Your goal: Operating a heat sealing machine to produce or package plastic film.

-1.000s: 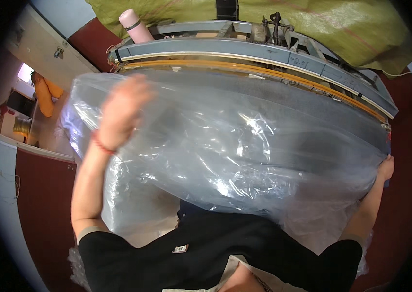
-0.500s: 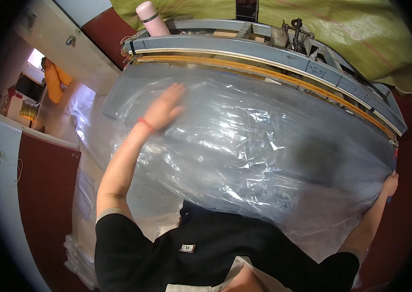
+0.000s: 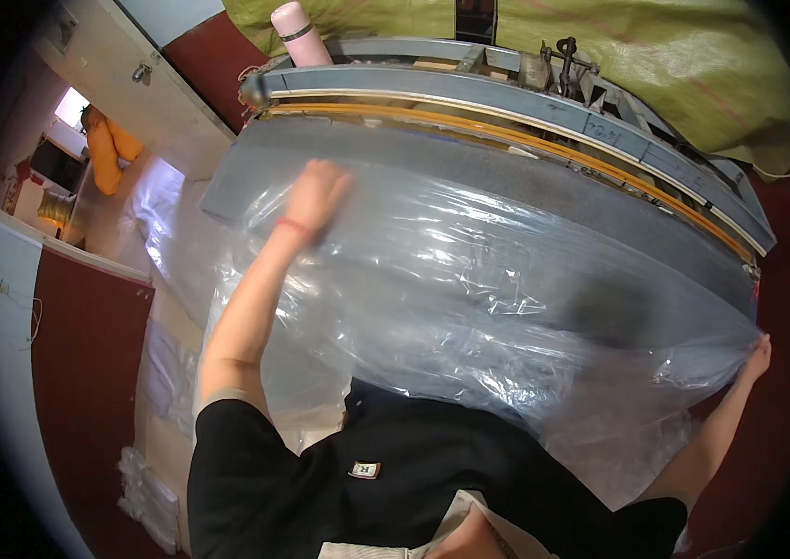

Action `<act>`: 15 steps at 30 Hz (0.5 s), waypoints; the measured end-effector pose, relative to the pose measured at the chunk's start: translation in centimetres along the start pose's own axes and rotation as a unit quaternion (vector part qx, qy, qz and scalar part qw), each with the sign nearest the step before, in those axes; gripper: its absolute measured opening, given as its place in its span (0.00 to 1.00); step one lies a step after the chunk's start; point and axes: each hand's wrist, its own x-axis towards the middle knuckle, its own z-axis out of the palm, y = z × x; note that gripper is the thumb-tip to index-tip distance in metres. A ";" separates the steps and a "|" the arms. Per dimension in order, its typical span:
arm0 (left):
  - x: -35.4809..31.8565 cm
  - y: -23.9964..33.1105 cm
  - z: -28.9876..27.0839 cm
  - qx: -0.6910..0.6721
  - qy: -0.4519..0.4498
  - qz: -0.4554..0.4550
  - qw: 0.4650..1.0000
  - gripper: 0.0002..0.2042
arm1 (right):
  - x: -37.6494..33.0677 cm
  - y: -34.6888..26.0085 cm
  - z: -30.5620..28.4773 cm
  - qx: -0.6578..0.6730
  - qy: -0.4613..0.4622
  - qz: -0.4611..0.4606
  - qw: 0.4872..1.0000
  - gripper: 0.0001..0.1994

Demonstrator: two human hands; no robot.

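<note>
A clear, shiny plastic sheet [image 3: 441, 252] spreads across a grey worktop in front of me, its far edge drawn tight at a slant. Over the far left part of the sheet is my left hand [image 3: 320, 194], with a red band on its wrist. Its fingers are curled in at the film's far edge and a little blurred. At the right end, my right hand [image 3: 760, 356] pinches the sheet's corner, and creases run out from those fingers. Between the sheet and the machine frame, a strip of the grey worktop [image 3: 320, 138] lies bare.
Behind the worktop runs a long grey metal frame [image 3: 451, 82] with an orange strip [image 3: 507, 135] along it. A pink bottle [image 3: 302, 37] stands at its left end, a metal clamp [image 3: 566, 65] further right. Green woven sheeting [image 3: 656, 65] hangs behind. An open door [image 3: 148, 88] is at left.
My left hand has gone from flat with fingers stretched to curled. The sheet's far edge has come nearer to me and tightened, and my right hand has shifted slightly outward.
</note>
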 end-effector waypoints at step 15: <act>3.7 -2.3 1.6 -0.085 0.143 -0.042 0.985 0.05 | -1.7 -5.2 -6.9 0.246 0.004 0.091 0.965 0.17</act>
